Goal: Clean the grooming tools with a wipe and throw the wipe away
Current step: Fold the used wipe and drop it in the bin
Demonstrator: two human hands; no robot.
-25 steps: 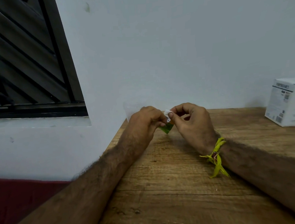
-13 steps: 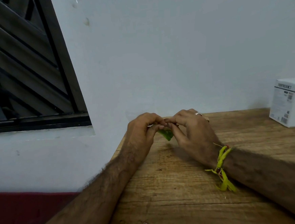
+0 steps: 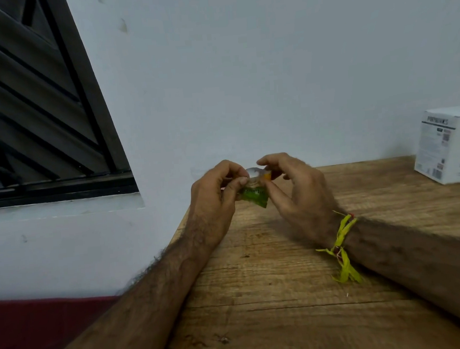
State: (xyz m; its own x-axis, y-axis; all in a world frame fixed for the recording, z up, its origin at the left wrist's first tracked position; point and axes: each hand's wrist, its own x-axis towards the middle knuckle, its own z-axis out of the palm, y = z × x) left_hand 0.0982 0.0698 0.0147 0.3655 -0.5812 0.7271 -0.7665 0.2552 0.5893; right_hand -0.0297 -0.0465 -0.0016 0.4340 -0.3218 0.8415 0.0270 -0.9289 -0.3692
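A small packet [image 3: 255,195] is showing green with dark print, an orange patch and a pale silvery top. A yellow thread band [image 3: 342,248] with a red fleck is circling a wrist. The tabletop [image 3: 287,293] is showing brown wood grain. At its far right edge, a white box [image 3: 451,146] is bearing black print.

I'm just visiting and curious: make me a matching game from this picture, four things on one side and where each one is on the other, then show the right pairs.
Things:
1. green sachet
2. white box
3. yellow thread band
4. barred window

Places:
A. tied round the right wrist
B. in the wall, far left
C. pinched between both hands
D. on the wooden table, far right

Pairs: 1-C, 2-D, 3-A, 4-B
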